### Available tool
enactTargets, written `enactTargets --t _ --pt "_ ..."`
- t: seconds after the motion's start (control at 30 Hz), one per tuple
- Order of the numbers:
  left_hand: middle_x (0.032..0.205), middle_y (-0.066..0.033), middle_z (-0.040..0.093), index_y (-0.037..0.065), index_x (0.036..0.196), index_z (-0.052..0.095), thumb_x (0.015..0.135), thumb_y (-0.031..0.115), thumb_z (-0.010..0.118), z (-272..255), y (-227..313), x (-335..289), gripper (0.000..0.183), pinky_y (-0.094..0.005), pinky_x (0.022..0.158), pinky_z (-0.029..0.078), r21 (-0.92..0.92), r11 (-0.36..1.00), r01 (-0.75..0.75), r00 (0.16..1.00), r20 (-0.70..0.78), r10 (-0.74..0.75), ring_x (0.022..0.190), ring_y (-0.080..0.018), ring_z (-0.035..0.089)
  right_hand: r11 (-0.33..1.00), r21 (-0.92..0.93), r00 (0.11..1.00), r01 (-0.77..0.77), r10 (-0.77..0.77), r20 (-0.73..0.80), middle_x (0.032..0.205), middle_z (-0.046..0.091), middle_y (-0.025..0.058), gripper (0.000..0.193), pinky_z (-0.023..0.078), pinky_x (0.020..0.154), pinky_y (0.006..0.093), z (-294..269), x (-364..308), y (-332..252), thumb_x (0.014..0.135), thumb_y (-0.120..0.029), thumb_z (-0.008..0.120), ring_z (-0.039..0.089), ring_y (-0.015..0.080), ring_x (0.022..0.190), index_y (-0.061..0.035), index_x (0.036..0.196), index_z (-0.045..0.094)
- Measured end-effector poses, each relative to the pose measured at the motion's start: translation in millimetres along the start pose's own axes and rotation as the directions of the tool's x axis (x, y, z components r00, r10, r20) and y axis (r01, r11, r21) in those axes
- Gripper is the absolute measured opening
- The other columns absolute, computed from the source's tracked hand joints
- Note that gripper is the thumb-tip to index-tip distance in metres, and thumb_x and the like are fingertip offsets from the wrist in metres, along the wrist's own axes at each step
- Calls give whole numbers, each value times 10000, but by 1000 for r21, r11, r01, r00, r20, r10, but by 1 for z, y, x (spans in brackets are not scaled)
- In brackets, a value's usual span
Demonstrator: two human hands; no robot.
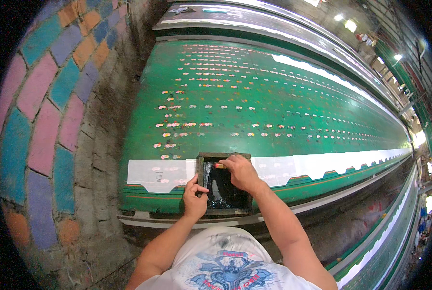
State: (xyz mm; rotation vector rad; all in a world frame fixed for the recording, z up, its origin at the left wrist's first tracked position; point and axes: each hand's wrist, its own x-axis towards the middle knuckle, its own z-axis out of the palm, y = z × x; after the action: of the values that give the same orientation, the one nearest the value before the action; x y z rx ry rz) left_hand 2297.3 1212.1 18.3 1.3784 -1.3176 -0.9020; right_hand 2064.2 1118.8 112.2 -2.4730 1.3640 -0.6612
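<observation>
A small wooden screen-printing frame (224, 211) lies on the long green table, over a row of white cut pieces. Dark, glossy ink covers much of its mesh. My left hand (195, 199) grips the frame's left side, thumb and forefinger curled over the rim. Near the far rim, my right hand (242, 172) is closed around a squeegee (219, 166); only a reddish-yellow end shows past the fingers. Just left of the frame is a white cut piece (143, 175) with a small dark print. More white pieces (317, 165) run off to the right.
The green table (148, 96) carries rows of small coloured marks. A white strip (298, 63) lies along its far side. A wall of painted blocks (47, 125) stands at left. Other long tables (370, 251) flank this one on both sides.
</observation>
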Motion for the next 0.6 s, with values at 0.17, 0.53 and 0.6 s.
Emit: enactTargets --t 0.17,0.53,0.6 --pt "1640 -266 611 47 864 762 790 -127 719 1 8 -1 194 -467 1265 443 19 1000 2 1000 -11 -2 1530 -417 582 999 3 999 34 -34 -6 1187 781 151 513 587 965 503 -1 -46 -45 849 62 687 708 392 1080 -69 1333 796" --pt "1675 -250 594 62 1248 824 803 -101 717 0 23 3 486 -495 1314 417 -53 998 13 1000 -20 -15 1572 -425 548 995 82 988 -54 42 147 1301 736 135 579 567 1054 484 -12 -114 -97 827 -57 852 674 371 1213 -68 1399 759" --pt "1681 -249 592 64 1231 827 803 -103 716 -3 19 2 472 -495 1312 421 61 998 -12 1000 26 10 1576 -422 544 987 144 994 -75 62 94 1306 734 144 494 555 1074 506 -16 -122 -97 873 -82 856 669 379 1248 -63 1360 772"
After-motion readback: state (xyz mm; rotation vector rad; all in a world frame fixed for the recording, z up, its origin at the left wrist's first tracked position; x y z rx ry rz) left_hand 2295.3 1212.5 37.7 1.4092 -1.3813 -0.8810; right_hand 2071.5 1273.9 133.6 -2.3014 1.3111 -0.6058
